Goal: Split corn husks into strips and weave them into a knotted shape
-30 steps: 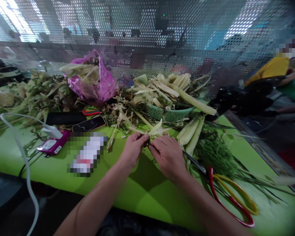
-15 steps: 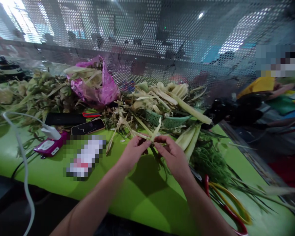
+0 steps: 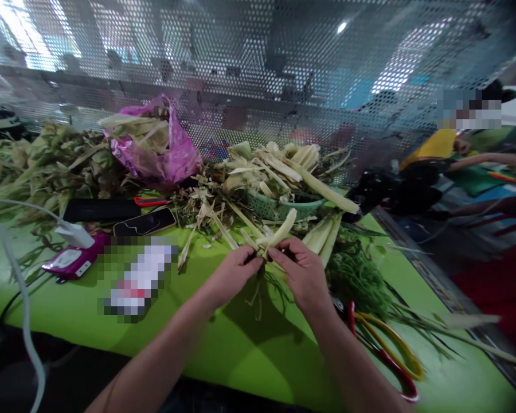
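Pale green strips of corn husk meet between my two hands over the green table. With thumb and fingertips, my left hand pinches the strips from one side. My right hand grips them from the other side, its fingers curled. Thin green strands dangle below the fingertips. Just beyond my hands stands a green perforated basket, heaped with dried husks. Wider husk leaves lie to the right of it. Feathery greens rest beside my right wrist, and scissors with red and yellow handles lie near my right forearm.
A pink plastic bag of husks and a large husk pile line the back left, before a perforated metal screen. A phone, a purple device and a white cable lie left. Another person is at right.
My hands stay together on the husk. Its upright strip now leans further right and shows wider. The whole view has shifted slightly, so the table things appear further left.
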Tool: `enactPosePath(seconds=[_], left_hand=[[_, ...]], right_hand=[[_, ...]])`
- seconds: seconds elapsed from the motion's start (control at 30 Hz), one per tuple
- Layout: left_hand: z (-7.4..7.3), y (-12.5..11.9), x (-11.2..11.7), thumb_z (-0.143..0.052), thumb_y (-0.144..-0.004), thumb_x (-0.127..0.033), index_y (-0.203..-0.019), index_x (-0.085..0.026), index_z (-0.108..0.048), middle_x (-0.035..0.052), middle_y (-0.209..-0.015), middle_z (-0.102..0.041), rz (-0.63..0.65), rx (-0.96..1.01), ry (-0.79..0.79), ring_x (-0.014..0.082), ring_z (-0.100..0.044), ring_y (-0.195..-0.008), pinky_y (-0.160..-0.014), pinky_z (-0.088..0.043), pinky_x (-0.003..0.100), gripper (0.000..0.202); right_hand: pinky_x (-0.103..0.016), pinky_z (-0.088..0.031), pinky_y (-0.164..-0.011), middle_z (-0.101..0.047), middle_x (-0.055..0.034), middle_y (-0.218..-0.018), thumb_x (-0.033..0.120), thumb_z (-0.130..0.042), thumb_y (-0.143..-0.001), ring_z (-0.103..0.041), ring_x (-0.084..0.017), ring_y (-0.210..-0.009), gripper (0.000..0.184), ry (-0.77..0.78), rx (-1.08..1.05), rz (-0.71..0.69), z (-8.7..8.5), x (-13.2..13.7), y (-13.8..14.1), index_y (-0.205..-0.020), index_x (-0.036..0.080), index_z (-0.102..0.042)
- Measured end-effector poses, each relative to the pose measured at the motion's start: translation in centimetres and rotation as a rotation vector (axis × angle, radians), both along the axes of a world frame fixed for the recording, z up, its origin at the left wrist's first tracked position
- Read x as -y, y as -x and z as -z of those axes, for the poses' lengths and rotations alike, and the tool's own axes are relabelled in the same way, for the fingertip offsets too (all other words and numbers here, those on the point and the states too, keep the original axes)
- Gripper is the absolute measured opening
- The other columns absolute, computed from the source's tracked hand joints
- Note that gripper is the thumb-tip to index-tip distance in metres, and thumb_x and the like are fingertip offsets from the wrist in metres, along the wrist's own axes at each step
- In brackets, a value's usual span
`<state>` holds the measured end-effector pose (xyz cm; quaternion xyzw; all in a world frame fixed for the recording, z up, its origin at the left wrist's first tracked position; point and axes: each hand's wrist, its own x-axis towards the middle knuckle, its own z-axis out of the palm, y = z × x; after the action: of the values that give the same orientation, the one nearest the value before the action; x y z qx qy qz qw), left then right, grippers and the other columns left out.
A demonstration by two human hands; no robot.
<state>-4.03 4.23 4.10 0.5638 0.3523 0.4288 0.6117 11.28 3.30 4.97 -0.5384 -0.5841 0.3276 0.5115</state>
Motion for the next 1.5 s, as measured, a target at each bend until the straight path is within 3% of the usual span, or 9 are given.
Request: enactPosePath(seconds=[0.2,0.3,0.47,0.6,0.93,1.07,1.23,1.37,1.5], left_hand=[[0.7,-0.1,-0.2,-0.058,-0.077,-0.024,-0.079,-0.020,-0.067,0.0041,-0.079,-0.063,0.004,-0.152,-0.123,0.0178,-0.053,-0.076,-0.074,-0.040,0.027,0.010],[0.2,-0.2,-0.2,-0.060,-0.077,-0.028,-0.086,-0.019,-0.066,0.0041,-0.084,-0.064,-0.006,-0.043,-0.076,0.0172,-0.054,-0.080,-0.076,-0.041,0.027,0.014],[-0.7,0.3,-0.1,-0.066,-0.074,-0.038,-0.086,-0.015,-0.064,0.0022,-0.077,-0.060,-0.038,0.102,0.132,0.0083,-0.046,-0.060,-0.054,-0.037,0.020,0.026],[-0.4,0.4,-0.2,-0.066,-0.074,-0.039,-0.083,-0.015,-0.065,0.0013,-0.074,-0.059,-0.051,0.087,0.090,0.0077,-0.043,-0.058,-0.052,-0.034,0.019,0.025],[-0.1,0.4,-0.3,-0.064,-0.078,-0.031,-0.091,-0.019,-0.069,0.0041,-0.084,-0.064,-0.020,0.080,-0.027,0.0147,-0.054,-0.077,-0.078,-0.042,0.027,0.019],[-0.2,0.3,-0.2,-0.062,-0.079,-0.035,-0.095,-0.019,-0.068,0.0048,-0.086,-0.064,-0.038,0.079,0.007,0.0152,-0.054,-0.077,-0.076,-0.043,0.027,0.023],[-0.1,0.0,-0.1,-0.057,-0.082,-0.032,-0.098,-0.017,-0.065,0.0043,-0.088,-0.063,0.013,-0.017,-0.064,0.0150,-0.053,-0.080,-0.078,-0.042,0.027,0.024],[0.4,-0.2,0.1,-0.052,-0.083,-0.034,-0.088,-0.014,-0.063,0.0018,-0.079,-0.059,0.047,-0.159,-0.102,0.0136,-0.050,-0.073,-0.071,-0.040,0.025,0.023],[0.7,-0.5,0.3,-0.050,-0.083,-0.033,-0.081,-0.014,-0.062,0.0007,-0.074,-0.056,0.079,-0.230,-0.114,0.0126,-0.048,-0.069,-0.066,-0.037,0.024,0.023]], right_hand=[[-0.029,-0.041,-0.067,-0.055,-0.0001,-0.070,0.032,-0.066,-0.074,-0.049,-0.016,-0.069,0.013,0.012,0.008,-0.035,0.5,-0.5,-0.4,-0.070,0.020,-0.062],[-0.028,-0.043,-0.064,-0.057,0.0000,-0.070,0.037,-0.069,-0.072,-0.050,-0.015,-0.066,0.019,0.078,-0.112,-0.023,0.4,-0.6,-0.4,-0.074,0.020,-0.061],[-0.029,-0.046,-0.063,-0.060,-0.0009,-0.073,0.042,-0.069,-0.072,-0.054,-0.015,-0.066,0.024,0.118,-0.245,-0.052,-0.3,-0.2,-0.1,-0.079,0.020,-0.060],[-0.030,-0.047,-0.066,-0.064,-0.0012,-0.076,0.040,-0.071,-0.071,-0.057,-0.016,-0.068,0.025,0.132,-0.204,-0.119,-0.2,-0.2,-0.3,-0.082,0.020,-0.061],[-0.032,-0.048,-0.069,-0.062,-0.0010,-0.074,0.034,-0.074,-0.069,-0.058,-0.017,-0.070,0.024,0.100,-0.126,-0.101,0.7,-0.5,-0.3,-0.082,0.020,-0.059],[-0.032,-0.048,-0.072,-0.063,-0.0019,-0.079,0.033,-0.073,-0.070,-0.059,-0.017,-0.075,0.024,0.127,-0.213,-0.117,0.4,-0.4,-0.2,-0.085,0.020,-0.060],[-0.030,-0.046,-0.074,-0.064,-0.0025,-0.092,0.033,-0.077,-0.065,-0.058,-0.016,-0.079,0.041,0.178,-0.277,-0.135,-0.6,-0.4,-0.5,-0.102,0.022,-0.063],[-0.030,-0.044,-0.074,-0.063,-0.0018,-0.082,0.034,-0.075,-0.067,-0.056,-0.016,-0.077,0.026,0.177,-0.220,-0.201,-0.6,-0.5,-0.5,-0.087,0.019,-0.068],[-0.028,-0.041,-0.064,-0.055,0.0012,-0.068,0.032,-0.075,-0.065,-0.051,-0.014,-0.068,0.021,0.118,-0.222,-0.152,-0.2,-0.5,-0.3,-0.071,0.018,-0.061]])
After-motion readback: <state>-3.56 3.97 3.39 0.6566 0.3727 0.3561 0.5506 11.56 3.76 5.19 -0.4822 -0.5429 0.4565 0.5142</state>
